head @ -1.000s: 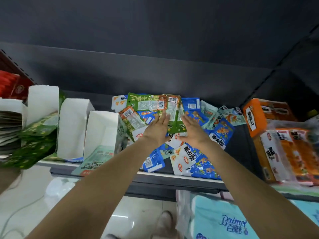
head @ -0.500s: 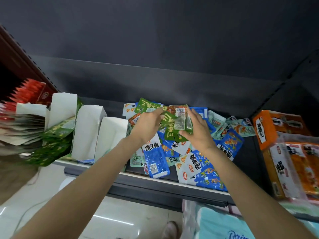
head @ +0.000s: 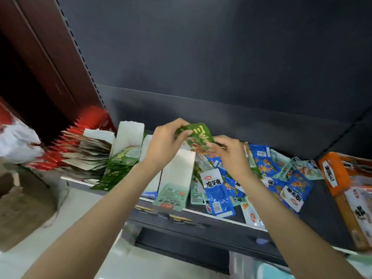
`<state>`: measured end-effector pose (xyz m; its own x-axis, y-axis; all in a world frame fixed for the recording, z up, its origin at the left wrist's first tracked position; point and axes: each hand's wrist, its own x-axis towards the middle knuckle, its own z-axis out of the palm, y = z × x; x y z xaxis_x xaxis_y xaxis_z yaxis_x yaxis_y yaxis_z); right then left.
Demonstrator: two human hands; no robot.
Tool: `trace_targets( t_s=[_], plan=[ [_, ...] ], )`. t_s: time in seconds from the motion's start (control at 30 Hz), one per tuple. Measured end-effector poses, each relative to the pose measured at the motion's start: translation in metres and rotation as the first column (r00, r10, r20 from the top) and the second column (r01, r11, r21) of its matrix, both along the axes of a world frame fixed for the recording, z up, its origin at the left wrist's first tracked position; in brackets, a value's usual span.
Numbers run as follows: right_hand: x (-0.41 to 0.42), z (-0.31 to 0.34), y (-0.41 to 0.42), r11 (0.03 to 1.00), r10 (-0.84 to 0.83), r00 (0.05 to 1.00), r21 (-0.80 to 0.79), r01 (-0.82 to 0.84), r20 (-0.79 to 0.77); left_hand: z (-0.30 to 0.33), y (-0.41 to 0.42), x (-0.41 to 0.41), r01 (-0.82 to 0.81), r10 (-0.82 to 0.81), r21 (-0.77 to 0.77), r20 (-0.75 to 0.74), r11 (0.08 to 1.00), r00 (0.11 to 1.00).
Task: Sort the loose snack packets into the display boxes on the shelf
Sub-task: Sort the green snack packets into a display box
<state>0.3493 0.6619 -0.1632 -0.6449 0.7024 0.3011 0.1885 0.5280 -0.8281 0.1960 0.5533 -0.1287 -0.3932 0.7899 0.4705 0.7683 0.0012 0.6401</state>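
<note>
1. Head view: both forearms reach up from the bottom of the frame to a shelf [head: 201, 213], and the hands meet near the centre on a green packet [head: 198, 135].
2. The left hand [head: 165, 143] pinches the packet's upper left end, its fingertips curled over the edge and hiding that corner.
3. The right hand [head: 231, 156] has its fingers curled round the packet's lower right end; that end is covered, so how many packets are in the grip is hard to tell.
4. The green packet is held in the air above the white box [head: 177, 168] at centre frame, its long axis slanting from upper left to lower right, its printed face toward the camera.
5. The white box stands open-topped on the shelf; the left forearm covers its left side, and the boxes to its left are only partly seen.
6. A box of green packets [head: 118, 160] sits left of centre, leaning, with red packets [head: 80, 125] fanned out beyond it at the left edge.
7. The pile of loose packets [head: 263, 168], mostly blue, lies right of centre on the shelf, partly behind the right hand and wrist.
8. A blue packet [head: 216, 192] lies near the shelf's front edge, its long axis running roughly top to bottom.
9. An orange box [head: 332, 172] is cut off by the right edge of the frame, and its print is too blurred to read.
</note>
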Motion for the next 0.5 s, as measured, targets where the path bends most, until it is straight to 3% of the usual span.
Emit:
trace_targets(
  t_s=[0.23, 0.37, 0.5],
  plan=[
    [-0.100, 0.027, -0.082, 0.999, 0.026, 0.994, -0.040, -0.031, -0.109, 0.037, -0.073, -0.091, 0.022, 0.008, 0.107, -0.275, 0.994, 0.961],
    [-0.144, 0.022, -0.117, 0.997, 0.015, 0.994, -0.071, -0.023, -0.109, 0.036, -0.109, -0.132, 0.044, -0.008, 0.106, -0.319, 0.993, 0.948],
    [-0.171, 0.001, -0.138, 0.990, -0.037, 0.995, -0.136, 0.025, -0.092, 0.023, -0.128, -0.159, 0.081, -0.075, 0.003, -0.332, 0.997, 0.940]
  ],
)
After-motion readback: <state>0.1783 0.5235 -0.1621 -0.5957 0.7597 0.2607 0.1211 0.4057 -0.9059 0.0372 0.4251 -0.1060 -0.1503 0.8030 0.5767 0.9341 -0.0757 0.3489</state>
